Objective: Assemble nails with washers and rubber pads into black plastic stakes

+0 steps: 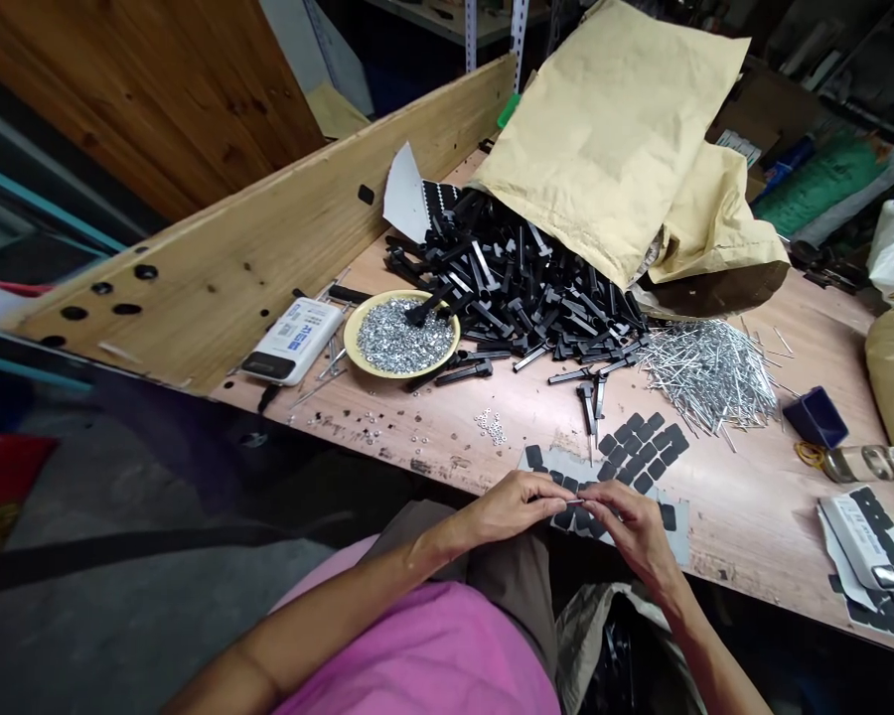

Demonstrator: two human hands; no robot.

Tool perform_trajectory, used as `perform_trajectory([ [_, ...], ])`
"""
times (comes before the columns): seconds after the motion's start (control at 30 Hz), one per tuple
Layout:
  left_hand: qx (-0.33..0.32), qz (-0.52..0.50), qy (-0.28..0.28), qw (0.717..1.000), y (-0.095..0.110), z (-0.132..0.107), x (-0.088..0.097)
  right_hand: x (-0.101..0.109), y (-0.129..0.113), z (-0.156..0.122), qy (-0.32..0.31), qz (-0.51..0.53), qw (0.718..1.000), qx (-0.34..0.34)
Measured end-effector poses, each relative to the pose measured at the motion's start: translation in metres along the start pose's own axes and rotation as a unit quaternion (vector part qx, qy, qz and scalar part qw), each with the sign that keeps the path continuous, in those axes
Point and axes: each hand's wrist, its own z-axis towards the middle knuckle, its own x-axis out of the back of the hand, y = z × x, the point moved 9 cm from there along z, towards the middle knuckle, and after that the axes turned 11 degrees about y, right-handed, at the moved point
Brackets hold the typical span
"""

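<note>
My left hand [521,506] and my right hand [630,518] meet fingertip to fingertip at the table's front edge. Both are closed in a pinch on a thin metal pin [575,501], mostly covered by the fingers. Beneath them lies a grey backing sheet [674,544] with rows of black rounded pads [645,452]. Just beyond are two black plastic parts [587,405] with thin rods sticking out toward me. Small loose nuts [490,425] lie to the left of these.
Behind is a heap of black plastic parts [521,278] spilling from a paper sack [611,129]. A yellow bowl [352,348] of small nuts, a power bank [294,341], a pile of metal pins [715,372], a blue box [816,417] and a bottle [868,463] surround the work area.
</note>
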Motion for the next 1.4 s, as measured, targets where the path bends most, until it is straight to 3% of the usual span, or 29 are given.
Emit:
perform_trajectory([
  [0.23, -0.019, 0.095, 0.039, 0.994, -0.002, -0.005, 0.000, 0.001, -0.018, -0.011, 0.046, -0.061, 0.989, 0.130],
  [0.47, 0.034, -0.023, -0.018, 0.999, -0.011, -0.002, -0.010, 0.003, -0.023, -0.014, 0.059, -0.044, 0.985, 0.155],
  [0.57, -0.007, 0.044, 0.001, 0.999, -0.005, -0.004, -0.007, 0.003, -0.019, -0.013, 0.059, -0.047, 0.988, 0.136],
  [0.7, -0.095, 0.180, 0.060, 0.977, 0.008, -0.011, -0.004, 0.003, -0.016, -0.013, 0.068, -0.041, 0.991, 0.104],
  [0.9, -0.153, 0.196, 0.091, 0.964, 0.013, -0.017, -0.005, -0.003, -0.015, -0.016, 0.047, -0.077, 0.993, 0.078],
  [1.0, -0.141, 0.166, 0.086, 0.972, 0.012, -0.016, -0.004, -0.002, -0.017, -0.018, 0.050, -0.078, 0.993, 0.076],
  [1.13, -0.051, 0.032, 0.028, 0.998, 0.001, -0.011, -0.010, 0.000, -0.024, -0.017, 0.058, -0.052, 0.991, 0.112],
  [1.2, -0.041, 0.015, 0.035, 0.998, 0.000, -0.010, -0.009, 0.002, -0.027, -0.016, 0.064, -0.057, 0.988, 0.130],
  [1.4, -0.176, 0.151, 0.129, 0.964, 0.021, -0.018, -0.005, 0.000, -0.033, -0.010, 0.092, -0.210, 0.955, 0.186],
])
